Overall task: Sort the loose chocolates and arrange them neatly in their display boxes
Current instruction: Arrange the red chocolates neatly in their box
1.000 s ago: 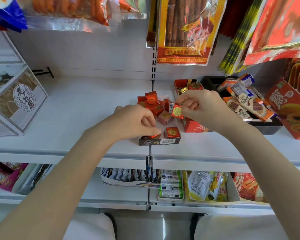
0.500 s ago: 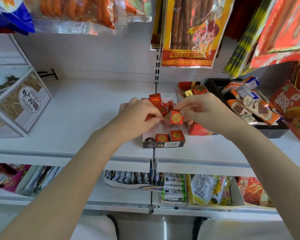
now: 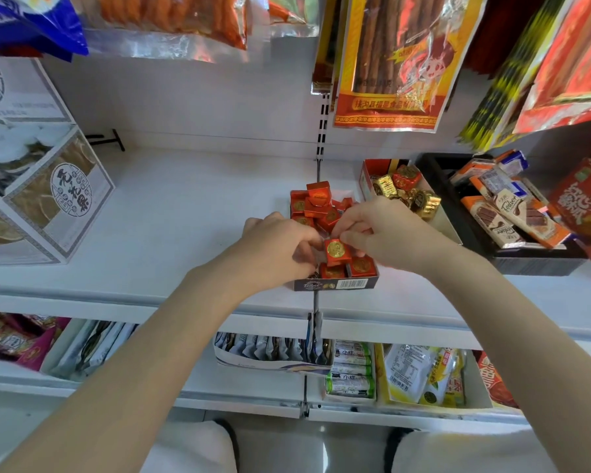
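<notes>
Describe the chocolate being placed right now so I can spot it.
On the white shelf, find the dark display box at its front edge. The red chocolate pinched by the right hand is raised above the seated front row.

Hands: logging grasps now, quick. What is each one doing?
Left hand: fingers curled in the display box; what its grip holds cannot be told.
Right hand: closed, pinching a red chocolate.

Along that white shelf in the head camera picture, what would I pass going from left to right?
Grey printed cartons → dark display box of red chocolates → red box of gold-wrapped chocolates → black tray of chocolate bars.
</notes>
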`<state>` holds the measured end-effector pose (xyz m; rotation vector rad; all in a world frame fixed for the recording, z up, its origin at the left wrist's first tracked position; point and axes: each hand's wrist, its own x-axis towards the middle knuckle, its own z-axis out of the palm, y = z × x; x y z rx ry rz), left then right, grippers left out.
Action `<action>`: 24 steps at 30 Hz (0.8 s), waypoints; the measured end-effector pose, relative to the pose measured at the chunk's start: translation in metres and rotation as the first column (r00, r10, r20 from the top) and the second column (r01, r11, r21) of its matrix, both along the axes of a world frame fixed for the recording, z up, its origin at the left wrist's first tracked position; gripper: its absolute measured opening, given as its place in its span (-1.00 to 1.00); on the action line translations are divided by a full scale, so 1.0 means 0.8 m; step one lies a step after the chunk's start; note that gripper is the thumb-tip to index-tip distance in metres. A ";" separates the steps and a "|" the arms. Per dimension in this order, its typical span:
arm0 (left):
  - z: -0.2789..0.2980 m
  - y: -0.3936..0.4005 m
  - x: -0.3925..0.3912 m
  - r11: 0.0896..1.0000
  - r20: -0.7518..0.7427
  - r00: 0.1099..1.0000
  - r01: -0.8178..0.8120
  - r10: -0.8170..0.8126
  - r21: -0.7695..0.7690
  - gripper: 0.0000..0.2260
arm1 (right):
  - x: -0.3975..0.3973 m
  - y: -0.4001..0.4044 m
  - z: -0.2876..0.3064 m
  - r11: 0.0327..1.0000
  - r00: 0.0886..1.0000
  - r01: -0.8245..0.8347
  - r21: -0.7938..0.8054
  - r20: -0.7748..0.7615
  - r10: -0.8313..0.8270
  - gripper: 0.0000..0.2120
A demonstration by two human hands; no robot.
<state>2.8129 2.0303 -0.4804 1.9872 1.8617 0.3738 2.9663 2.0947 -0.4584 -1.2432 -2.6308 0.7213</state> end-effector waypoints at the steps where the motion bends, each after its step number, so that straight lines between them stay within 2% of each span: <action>1: 0.000 0.000 0.000 1.000 -0.001 1.000 -0.001 0.001 -0.005 -0.73 | -0.001 -0.001 0.000 1.000 0.999 -0.027 0.016 0.022 0.026 -0.80; 5: 0.002 0.001 0.003 0.999 -0.039 0.999 0.017 -0.018 -0.029 -0.69 | 0.000 -0.005 -0.001 0.985 0.980 -0.172 0.023 0.103 0.169 -0.84; 8: 0.003 0.002 0.002 0.999 -0.016 0.999 0.029 -0.029 -0.019 -0.72 | 0.010 -0.001 0.009 0.978 0.977 -0.184 0.099 0.122 0.172 -0.84; 10: 0.003 0.002 0.002 1.000 0.008 1.000 0.027 -0.027 -0.013 -0.73 | 0.021 0.001 0.018 0.977 0.971 -0.196 0.086 0.159 0.180 -0.85; 13: 0.002 0.002 0.008 0.999 -0.009 0.999 0.039 -0.039 -0.027 -0.72 | 0.029 0.000 0.013 0.973 0.943 -0.228 0.040 0.258 0.210 -0.77; 18: 0.001 0.005 0.011 0.998 -0.065 0.997 0.040 -0.043 -0.048 -0.77 | 0.026 0.000 0.010 0.965 0.928 -0.264 0.010 0.275 0.251 -0.68; 20: 0.001 0.006 0.011 0.998 -0.073 0.996 0.039 -0.043 -0.055 -0.77 | 0.029 0.002 0.010 0.971 0.944 -0.237 -0.009 0.232 0.233 -0.75; 22: 0.001 0.007 0.010 0.997 -0.060 0.997 0.043 -0.046 -0.065 -0.78 | 0.035 0.005 0.013 0.989 0.987 -0.136 -0.064 0.076 0.141 -0.82; 24: 0.002 0.007 0.007 0.995 -0.033 0.998 0.054 -0.057 -0.088 -0.80 | 0.042 0.008 0.018 0.984 0.995 -0.029 -0.173 -0.101 0.012 -0.80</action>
